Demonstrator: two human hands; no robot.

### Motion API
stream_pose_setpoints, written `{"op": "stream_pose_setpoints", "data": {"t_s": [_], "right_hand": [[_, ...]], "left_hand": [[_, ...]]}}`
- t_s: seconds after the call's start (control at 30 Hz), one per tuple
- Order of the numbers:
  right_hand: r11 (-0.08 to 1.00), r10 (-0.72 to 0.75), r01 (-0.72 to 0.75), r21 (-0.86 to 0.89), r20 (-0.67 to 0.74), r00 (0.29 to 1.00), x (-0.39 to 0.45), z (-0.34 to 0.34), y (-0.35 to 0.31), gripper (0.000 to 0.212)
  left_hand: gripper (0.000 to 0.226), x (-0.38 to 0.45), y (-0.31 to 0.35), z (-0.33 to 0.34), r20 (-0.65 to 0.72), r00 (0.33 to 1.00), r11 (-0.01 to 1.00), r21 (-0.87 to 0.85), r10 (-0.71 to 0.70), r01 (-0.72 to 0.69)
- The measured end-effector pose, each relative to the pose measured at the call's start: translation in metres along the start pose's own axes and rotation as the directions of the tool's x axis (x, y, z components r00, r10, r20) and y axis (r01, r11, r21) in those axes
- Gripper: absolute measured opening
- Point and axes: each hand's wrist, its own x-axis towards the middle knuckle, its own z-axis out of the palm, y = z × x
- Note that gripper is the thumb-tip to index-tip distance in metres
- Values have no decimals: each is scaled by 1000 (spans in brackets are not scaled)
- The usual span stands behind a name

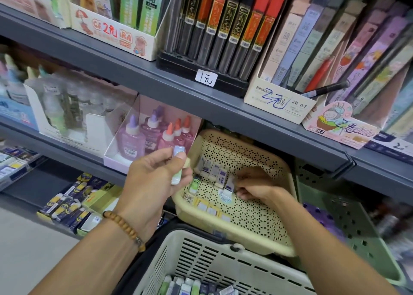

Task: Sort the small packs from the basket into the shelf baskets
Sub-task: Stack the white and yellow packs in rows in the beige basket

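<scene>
Head view: left hand (156,178) gripping small packs (178,151) at centre; right hand (257,187) pinching one pack (230,184) inside cream shelf basket (257,218), fingertips hidden.

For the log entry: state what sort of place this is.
Most likely a stationery shop aisle: handwritten price tags on grey shelving, display boxes of pencil-lead tubes, glue bottles, and a perforated shelf basket holding small packs.

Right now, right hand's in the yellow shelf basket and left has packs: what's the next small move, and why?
Probably release and withdraw the right hand: its fingers pinch a white pack down in the yellow shelf basket, beside the standing row. The left hand holds more packs.
</scene>
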Motion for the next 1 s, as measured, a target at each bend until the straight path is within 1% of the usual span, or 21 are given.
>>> {"op": "stream_pose_setpoints", "data": {"t_s": [0.07,0.1,0.13,0.17,0.2,0.23,0.27,0.37,0.47,0.5,0.53,0.57,0.63,0.7,0.73,0.8,0.83,0.87,0.9,0.93,1.0], "right_hand": [[1000,-19,18,-19,-19,1000,5,5,-2,28],[994,-40,38,-100,-24,999,5,7,-4,39],[969,-73,65,-237,-22,997,4,9,-5,52],[915,-101,89,-394,-10,995,3,12,-5,66],[853,-124,106,-511,-1,992,3,16,-5,78],[814,-135,109,-570,-3,991,2,19,-6,82],[806,-149,109,-581,-22,989,2,22,-8,80],[813,-194,127,-568,-58,979,4,24,-13,61],[781,-194,127,-611,-45,980,3,21,-16,59],[790,-193,122,-601,-53,980,-1,20,-17,58],[821,-206,131,-556,-73,976,-6,19,-19,52],[871,-237,166,-462,-98,967,-12,19,-22,41],[946,-315,301,-117,-127,941,-32,21,-32,15],[898,-387,383,215,-26,922,-58,26,-46,11],[865,-434,400,303,52,900,-70,29,-53,12],[825,-509,429,368,156,846,-85,37,-62,6],[820,-521,434,373,171,837,-86,41,-64,4],[823,-512,425,377,170,842,-85,42,-64,4],[830,-488,400,388,159,858,-83,41,-64,5],[842,-447,366,397,130,885,-78,40,-61,6],[891,-319,292,348,20,948,-65,34,-54,11]], "left_hand": [[16,1,0,-1,2,1000,1000,23,-9,9],[16,1,0,-2,-5,1000,999,36,-13,14],[16,2,0,-3,-7,1000,999,52,-15,16],[15,2,0,-3,-8,1000,997,79,-19,20],[14,3,-1,-3,-1,1000,993,113,-20,20],[13,2,-1,-3,7,1000,990,141,-23,22],[12,2,-1,-3,10,1000,986,163,-26,24],[8,-1,-1,-3,22,999,984,177,-38,33],[9,-1,-1,-3,34,998,972,231,-58,49],[10,0,-1,-3,42,997,963,265,-67,54],[13,0,-2,-3,53,996,952,301,-70,51],[17,0,-3,-3,64,995,941,337,-72,46],[18,1,-3,-4,90,994,919,393,-61,21],[23,2,-5,-4,93,995,912,410,-32,-9],[23,2,-6,-4,95,995,911,412,-20,-21],[20,1,-6,-3,132,991,898,436,-5,-53],[17,0,-6,-3,158,987,886,458,0,-73],[15,-1,-6,-2,173,985,871,482,19,-102],[12,-1,-7,-4,170,983,831,534,75,-155],[9,1,-8,-8,158,973,746,626,167,-229],[9,3,-5,-17,157,924,509,796,348,-327]]}}
